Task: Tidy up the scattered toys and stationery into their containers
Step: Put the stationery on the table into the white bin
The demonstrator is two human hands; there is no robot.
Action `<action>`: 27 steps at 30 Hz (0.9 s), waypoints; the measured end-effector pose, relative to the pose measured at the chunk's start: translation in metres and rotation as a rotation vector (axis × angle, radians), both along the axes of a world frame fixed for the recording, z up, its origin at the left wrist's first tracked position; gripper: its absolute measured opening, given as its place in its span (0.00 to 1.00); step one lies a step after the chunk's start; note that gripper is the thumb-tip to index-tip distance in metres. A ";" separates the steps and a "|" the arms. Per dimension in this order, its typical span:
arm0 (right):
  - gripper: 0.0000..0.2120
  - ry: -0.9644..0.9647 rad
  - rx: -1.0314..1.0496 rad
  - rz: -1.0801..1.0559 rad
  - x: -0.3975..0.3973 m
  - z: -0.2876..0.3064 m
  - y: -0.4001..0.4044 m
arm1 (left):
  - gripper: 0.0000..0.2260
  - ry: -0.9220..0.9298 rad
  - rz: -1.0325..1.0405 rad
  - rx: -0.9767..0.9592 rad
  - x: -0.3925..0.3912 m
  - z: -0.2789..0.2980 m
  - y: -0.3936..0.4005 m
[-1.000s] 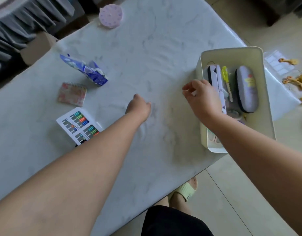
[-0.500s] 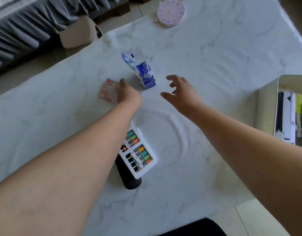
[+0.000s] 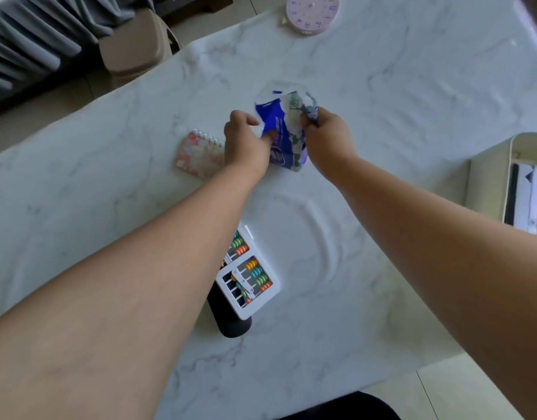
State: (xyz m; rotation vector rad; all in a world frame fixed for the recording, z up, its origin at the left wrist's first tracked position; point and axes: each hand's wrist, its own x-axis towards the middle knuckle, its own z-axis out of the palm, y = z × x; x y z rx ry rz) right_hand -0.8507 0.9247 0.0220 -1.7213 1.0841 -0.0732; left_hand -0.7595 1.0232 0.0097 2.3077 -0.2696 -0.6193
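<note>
A crumpled blue and white plastic bag sits at the middle of the marble table. My left hand grips its left side and my right hand pinches its right upper edge. A small pink spiral notebook lies just left of my left hand. Nearer me, a white toy abacus with coloured beads rests partly on a black oblong case. The cream storage bin with stationery inside shows at the right edge.
A round pink toy clock lies at the table's far edge. A beige stool stands on the floor beyond the far left side. Grey pleated fabric fills the top left corner.
My view swung left, away from the bin. Both hands reached forward across the table and closed on the blue bag, which now stands more upright between them.
</note>
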 end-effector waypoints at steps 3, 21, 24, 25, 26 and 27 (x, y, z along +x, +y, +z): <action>0.11 -0.057 0.154 -0.056 -0.027 0.010 -0.015 | 0.25 0.125 -0.147 -0.054 -0.015 0.007 -0.004; 0.18 -0.187 0.128 -0.080 -0.239 0.064 -0.047 | 0.08 0.649 0.035 -0.237 -0.191 0.066 -0.082; 0.32 -0.150 0.195 0.013 -0.280 0.075 -0.053 | 0.10 0.708 0.033 -0.279 -0.225 0.078 -0.092; 0.36 -0.136 0.188 0.056 -0.292 0.077 -0.055 | 0.11 0.720 0.037 -0.280 -0.236 0.082 -0.095; 0.39 -0.111 0.177 0.092 -0.302 0.081 -0.057 | 0.10 0.718 0.033 -0.268 -0.246 0.083 -0.099; 0.42 -0.062 0.141 0.126 -0.313 0.084 -0.060 | 0.09 0.708 0.028 -0.251 -0.257 0.085 -0.103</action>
